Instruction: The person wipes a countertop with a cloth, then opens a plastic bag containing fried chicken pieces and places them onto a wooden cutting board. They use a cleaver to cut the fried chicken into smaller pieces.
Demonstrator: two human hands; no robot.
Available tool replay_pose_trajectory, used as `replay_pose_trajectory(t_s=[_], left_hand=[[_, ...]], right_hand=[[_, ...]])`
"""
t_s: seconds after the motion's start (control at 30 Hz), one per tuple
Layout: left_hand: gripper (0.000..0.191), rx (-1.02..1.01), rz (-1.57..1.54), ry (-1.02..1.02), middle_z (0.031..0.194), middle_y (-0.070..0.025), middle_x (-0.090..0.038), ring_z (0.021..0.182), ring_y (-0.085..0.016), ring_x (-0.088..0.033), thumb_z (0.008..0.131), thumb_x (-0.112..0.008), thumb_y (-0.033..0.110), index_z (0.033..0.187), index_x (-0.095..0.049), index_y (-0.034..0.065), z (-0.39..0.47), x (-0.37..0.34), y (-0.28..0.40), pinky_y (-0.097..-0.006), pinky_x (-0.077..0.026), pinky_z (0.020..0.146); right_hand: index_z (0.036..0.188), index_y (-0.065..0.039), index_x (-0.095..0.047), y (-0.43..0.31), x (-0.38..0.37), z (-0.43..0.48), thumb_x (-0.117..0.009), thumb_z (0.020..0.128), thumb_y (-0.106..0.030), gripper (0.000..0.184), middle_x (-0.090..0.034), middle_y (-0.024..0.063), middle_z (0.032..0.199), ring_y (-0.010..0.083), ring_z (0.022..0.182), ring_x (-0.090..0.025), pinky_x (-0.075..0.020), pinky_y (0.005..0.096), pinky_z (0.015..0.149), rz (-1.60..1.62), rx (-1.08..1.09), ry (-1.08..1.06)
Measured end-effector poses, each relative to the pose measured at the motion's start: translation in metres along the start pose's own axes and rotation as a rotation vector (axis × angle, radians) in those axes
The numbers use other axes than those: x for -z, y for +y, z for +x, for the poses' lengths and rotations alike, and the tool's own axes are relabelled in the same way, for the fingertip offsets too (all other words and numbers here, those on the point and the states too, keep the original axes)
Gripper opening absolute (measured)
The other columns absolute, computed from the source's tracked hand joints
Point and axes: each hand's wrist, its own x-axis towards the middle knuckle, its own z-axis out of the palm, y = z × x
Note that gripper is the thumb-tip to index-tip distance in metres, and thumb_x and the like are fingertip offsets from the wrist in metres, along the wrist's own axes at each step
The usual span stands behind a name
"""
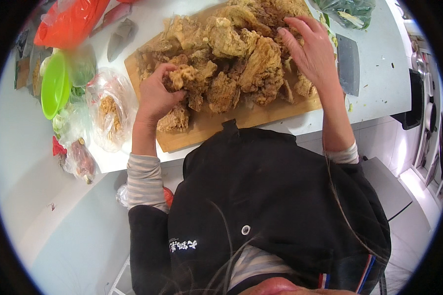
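A large heap of golden-brown, battered fried pieces (260, 72), probably meat, covers most of a wooden cutting board (206, 132) on the white table. My left hand (158, 92) is at the left part of the heap, thumb and fingers closed around a small fried piece (181, 76). Over the right side of the heap, my right hand (313, 51) rests with its fingers spread and their tips at the pieces; I see nothing gripped in it. A cleaver blade (348, 64) lies flat on the table just right of the board and of my right hand.
Left of the board lies a clear plastic bag (110, 110) with fried food inside. Beyond it are a green plastic bowl (55, 84), a red plastic bag (74, 24) and a bagged purplish item (83, 160). A bag of greens (349, 13) lies at the far right.
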Motion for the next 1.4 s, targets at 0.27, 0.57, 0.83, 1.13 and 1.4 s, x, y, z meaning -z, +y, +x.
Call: replay_pose_trajectory(t_s=[0.27, 0.57, 0.83, 1.13, 1.4], left_hand=[[0.052, 0.019, 0.023, 0.047, 0.11, -0.0076, -0.074, 0.1, -0.018, -0.07, 0.073, -0.083, -0.001, 0.122, -0.067, 0.0056, -0.015, -0.002, 0.021, -0.031, -0.056, 0.09], [0.042, -0.1, -1.114, -0.15, 0.121, -0.0104, -0.07, 0.108, -0.02, -0.068, 0.091, -0.073, 0.005, 0.131, -0.062, -0.0028, -0.013, -0.038, 0.114, -0.0336, -0.054, 0.097], [0.064, -0.081, -0.914, -0.592, 0.131, -0.0173, -0.063, 0.12, -0.025, -0.061, 0.094, -0.069, 0.022, 0.145, -0.043, -0.0065, 0.01, -0.143, 0.179, -0.036, -0.047, 0.106], [0.028, -0.042, -0.829, -0.669, 0.114, -0.0119, -0.069, 0.098, -0.019, -0.07, 0.1, -0.065, 0.014, 0.123, -0.063, -0.0027, -0.015, -0.13, 0.139, -0.0293, -0.056, 0.082], [0.014, -0.277, -0.147, 0.462, 0.094, -0.008, -0.066, 0.074, -0.021, -0.064, 0.087, -0.075, 0.006, 0.1, -0.071, 0.007, -0.041, -0.058, 0.043, -0.0318, -0.052, 0.067]], right_hand=[[0.12, 0.001, -0.065, -0.143, -0.023, -0.047, -0.076, 0.088, -0.024, 0.042, -0.067, 0.0227, 0.102, 0.0375, 0.095, -0.069, -0.0568, 0.0433, 0.08, 0.694, -0.148, -0.5], [0.135, 0.005, -0.053, -0.133, 0.02, -0.037, -0.082, 0.087, -0.016, 0.06, -0.071, 0.0145, 0.116, 0.0168, 0.103, -0.07, -0.0585, 0.0325, 0.088, 1.051, -0.466, -0.195], [0.136, 0.009, -0.054, -0.009, 0.054, -0.09, -0.078, 0.082, -0.023, 0.067, -0.069, 0.0253, 0.117, 0.0327, 0.108, -0.07, -0.0558, 0.0409, 0.093, 0.538, -0.61, -0.134], [0.137, 0.008, -0.054, 0.025, 0.011, -0.118, -0.06, 0.091, -0.028, 0.059, -0.056, 0.0288, 0.137, 0.0452, 0.127, -0.054, -0.0449, 0.0465, 0.109, -0.015, -0.581, -0.327], [0.125, -0.003, -0.065, -0.039, 0.044, -0.067, -0.077, 0.089, -0.019, 0.042, -0.062, 0.0187, 0.124, 0.0356, 0.113, -0.062, -0.0536, 0.0421, 0.093, 0.271, -0.531, -0.19]])
